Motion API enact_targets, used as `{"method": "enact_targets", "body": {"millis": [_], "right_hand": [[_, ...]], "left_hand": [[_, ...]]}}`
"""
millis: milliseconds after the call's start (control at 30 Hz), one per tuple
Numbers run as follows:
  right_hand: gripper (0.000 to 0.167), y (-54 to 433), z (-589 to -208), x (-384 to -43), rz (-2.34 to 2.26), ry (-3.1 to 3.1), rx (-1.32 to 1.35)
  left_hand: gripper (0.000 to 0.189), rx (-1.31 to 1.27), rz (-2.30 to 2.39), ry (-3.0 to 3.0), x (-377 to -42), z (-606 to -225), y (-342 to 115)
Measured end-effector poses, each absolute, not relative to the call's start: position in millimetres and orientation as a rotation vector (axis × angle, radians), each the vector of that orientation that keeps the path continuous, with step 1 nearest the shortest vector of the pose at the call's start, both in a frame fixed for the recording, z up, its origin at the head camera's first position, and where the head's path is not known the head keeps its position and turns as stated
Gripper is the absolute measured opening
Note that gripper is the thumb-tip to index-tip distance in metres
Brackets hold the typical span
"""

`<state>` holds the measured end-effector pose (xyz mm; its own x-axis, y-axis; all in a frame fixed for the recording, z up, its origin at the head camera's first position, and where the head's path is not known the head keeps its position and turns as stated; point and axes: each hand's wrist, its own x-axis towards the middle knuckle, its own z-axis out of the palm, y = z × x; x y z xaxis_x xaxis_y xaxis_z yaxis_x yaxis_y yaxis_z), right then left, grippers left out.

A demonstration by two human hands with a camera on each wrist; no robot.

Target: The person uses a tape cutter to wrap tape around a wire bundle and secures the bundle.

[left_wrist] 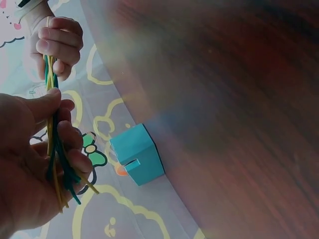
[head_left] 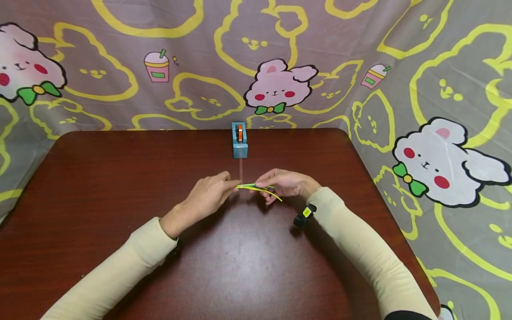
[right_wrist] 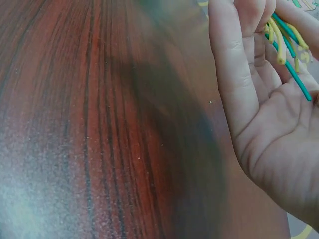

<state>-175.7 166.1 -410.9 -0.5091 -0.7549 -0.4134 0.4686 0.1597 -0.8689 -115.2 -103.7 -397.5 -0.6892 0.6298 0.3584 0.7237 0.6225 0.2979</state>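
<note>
A thin bundle of yellow and green wires stretches between the two hands above the table. My left hand pinches its left part between thumb and fingers; in the left wrist view, loose wire ends fan out past the palm. On the other side my right hand grips the bundle, and several ends stick out over its palm in the right wrist view. A strip of clear tape runs from the blue tape dispenser toward the left fingertips, where the fingers hide its near end.
The dispenser, with an orange part inside, stands near the back edge of the dark reddish-brown wooden table. A patterned curtain with cartoon faces hangs behind the table and along its right side. A black wrist strap shows at the right cuff.
</note>
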Motion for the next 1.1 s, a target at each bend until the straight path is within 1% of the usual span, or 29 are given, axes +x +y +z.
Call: {"method": "enact_targets", "body": {"millis": [300, 500, 667, 900, 1100], "right_hand": [[0.038, 165, -404, -174, -1.489, 1.62, -0.375], [0.034, 167, -400, -173, -1.446, 1.759, -0.44], [0.031, 169, -399, -171, -1.405, 1.875, -0.524], [0.026, 165, -401, -168, -1.405, 1.985, -0.597], [0.022, 162, -405, -165, -1.431, 2.093, -0.682]], "left_hand": [[0.024, -0.997, -0.713, -2.827, -119, -390, -105], [0.024, -0.964, -0.905, -2.963, -127, -385, -112], [0.039, -0.923, -1.16, -3.047, -135, -387, -121], [0.045, -0.767, -1.652, -3.071, -154, -394, -128], [0.052, -0.65, -1.903, -3.12, -167, -400, -136]]}}
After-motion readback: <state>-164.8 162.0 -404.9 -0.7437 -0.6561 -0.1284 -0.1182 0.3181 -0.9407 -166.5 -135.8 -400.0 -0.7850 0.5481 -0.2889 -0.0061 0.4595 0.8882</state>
